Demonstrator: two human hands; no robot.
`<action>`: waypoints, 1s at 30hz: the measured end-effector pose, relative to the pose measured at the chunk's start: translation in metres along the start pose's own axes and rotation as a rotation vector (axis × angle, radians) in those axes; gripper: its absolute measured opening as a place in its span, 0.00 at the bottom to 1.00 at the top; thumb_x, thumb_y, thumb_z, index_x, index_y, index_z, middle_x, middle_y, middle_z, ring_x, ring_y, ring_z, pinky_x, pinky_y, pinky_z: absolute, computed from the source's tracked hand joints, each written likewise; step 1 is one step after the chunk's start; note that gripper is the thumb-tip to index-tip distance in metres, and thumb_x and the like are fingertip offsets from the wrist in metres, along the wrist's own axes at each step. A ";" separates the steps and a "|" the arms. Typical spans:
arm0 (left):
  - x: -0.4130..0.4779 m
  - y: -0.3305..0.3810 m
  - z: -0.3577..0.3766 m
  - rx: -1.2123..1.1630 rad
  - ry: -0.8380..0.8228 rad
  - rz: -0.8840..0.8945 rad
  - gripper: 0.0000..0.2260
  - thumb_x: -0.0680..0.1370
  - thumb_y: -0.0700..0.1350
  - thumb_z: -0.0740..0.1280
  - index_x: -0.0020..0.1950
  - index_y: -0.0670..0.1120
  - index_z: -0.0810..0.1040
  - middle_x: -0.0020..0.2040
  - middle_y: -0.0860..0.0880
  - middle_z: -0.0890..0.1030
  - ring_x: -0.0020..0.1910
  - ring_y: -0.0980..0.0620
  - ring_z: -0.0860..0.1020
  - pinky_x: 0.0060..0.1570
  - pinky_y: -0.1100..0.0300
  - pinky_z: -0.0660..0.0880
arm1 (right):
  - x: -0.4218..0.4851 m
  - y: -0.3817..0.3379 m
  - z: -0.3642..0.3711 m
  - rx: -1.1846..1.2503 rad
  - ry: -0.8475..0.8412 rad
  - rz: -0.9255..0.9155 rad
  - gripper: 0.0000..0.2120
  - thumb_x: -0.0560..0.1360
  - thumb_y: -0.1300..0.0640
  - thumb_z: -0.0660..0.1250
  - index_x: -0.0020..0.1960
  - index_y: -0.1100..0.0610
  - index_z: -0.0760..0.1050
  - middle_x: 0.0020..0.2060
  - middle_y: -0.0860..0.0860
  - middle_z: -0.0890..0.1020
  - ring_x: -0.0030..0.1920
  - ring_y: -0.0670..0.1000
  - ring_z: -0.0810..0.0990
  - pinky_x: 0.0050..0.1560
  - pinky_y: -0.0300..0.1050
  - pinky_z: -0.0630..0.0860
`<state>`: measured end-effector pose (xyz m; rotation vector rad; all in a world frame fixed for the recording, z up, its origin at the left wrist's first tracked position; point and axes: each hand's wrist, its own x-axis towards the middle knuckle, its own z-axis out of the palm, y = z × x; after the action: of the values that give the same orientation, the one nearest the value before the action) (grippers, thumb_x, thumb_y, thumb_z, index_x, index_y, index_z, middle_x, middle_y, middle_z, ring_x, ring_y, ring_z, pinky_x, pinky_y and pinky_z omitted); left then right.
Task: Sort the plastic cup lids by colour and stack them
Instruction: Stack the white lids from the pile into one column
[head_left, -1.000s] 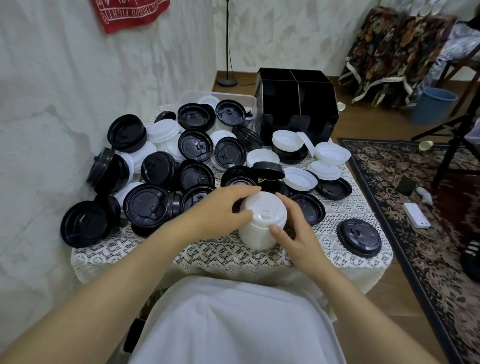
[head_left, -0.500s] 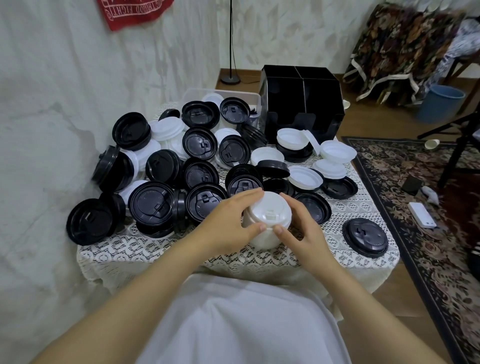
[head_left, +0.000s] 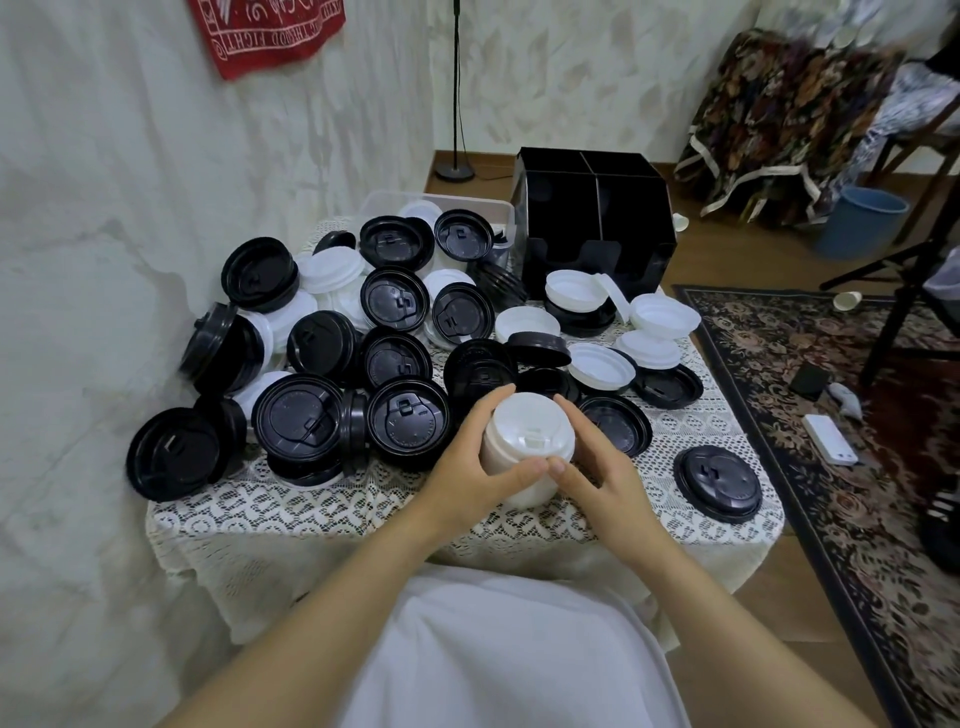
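Note:
A tall stack of white lids (head_left: 524, 441) stands near the front of the lace-covered table (head_left: 322, 509). My left hand (head_left: 472, 467) wraps round its left side and my right hand (head_left: 592, 467) round its right, thumbs meeting at the front. Several black lids (head_left: 408, 423) lie heaped to the left and behind. Loose white lids (head_left: 602, 366) sit further back on the right. One black lid (head_left: 718, 483) lies alone near the right front corner.
A black divided organiser (head_left: 592, 228) stands at the table's far end beside a clear tub (head_left: 452, 200). The wall runs close along the left. On the right are a patterned rug (head_left: 857, 467), a white remote (head_left: 829, 439) and a blue bucket (head_left: 865, 221).
Both hands have stayed on the white stack and closed in, so that the thumbs now meet at its front. The view has shifted slightly.

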<state>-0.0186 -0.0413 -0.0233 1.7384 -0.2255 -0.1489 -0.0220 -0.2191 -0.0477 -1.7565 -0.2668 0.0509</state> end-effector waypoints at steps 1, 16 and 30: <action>0.000 -0.001 0.001 -0.004 0.002 0.006 0.29 0.69 0.49 0.73 0.65 0.61 0.65 0.62 0.60 0.73 0.58 0.70 0.73 0.54 0.74 0.70 | 0.000 0.000 0.000 -0.007 -0.005 -0.003 0.35 0.69 0.32 0.68 0.73 0.40 0.64 0.68 0.42 0.75 0.69 0.45 0.72 0.70 0.56 0.69; 0.002 -0.007 0.002 0.004 0.037 0.039 0.30 0.65 0.56 0.74 0.63 0.64 0.65 0.61 0.63 0.73 0.59 0.70 0.72 0.55 0.76 0.67 | 0.068 -0.025 -0.050 -0.744 0.236 0.058 0.18 0.80 0.54 0.65 0.68 0.58 0.73 0.65 0.52 0.77 0.67 0.53 0.72 0.65 0.47 0.68; 0.003 -0.008 0.000 -0.008 0.025 0.028 0.27 0.68 0.50 0.73 0.62 0.66 0.66 0.59 0.62 0.74 0.57 0.68 0.73 0.53 0.74 0.69 | 0.066 -0.020 -0.041 -0.303 0.598 0.110 0.08 0.80 0.57 0.63 0.51 0.60 0.79 0.42 0.53 0.82 0.45 0.54 0.81 0.45 0.46 0.76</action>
<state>-0.0152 -0.0405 -0.0309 1.7275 -0.2302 -0.1071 0.0466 -0.2419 -0.0127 -1.9950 0.2719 -0.4500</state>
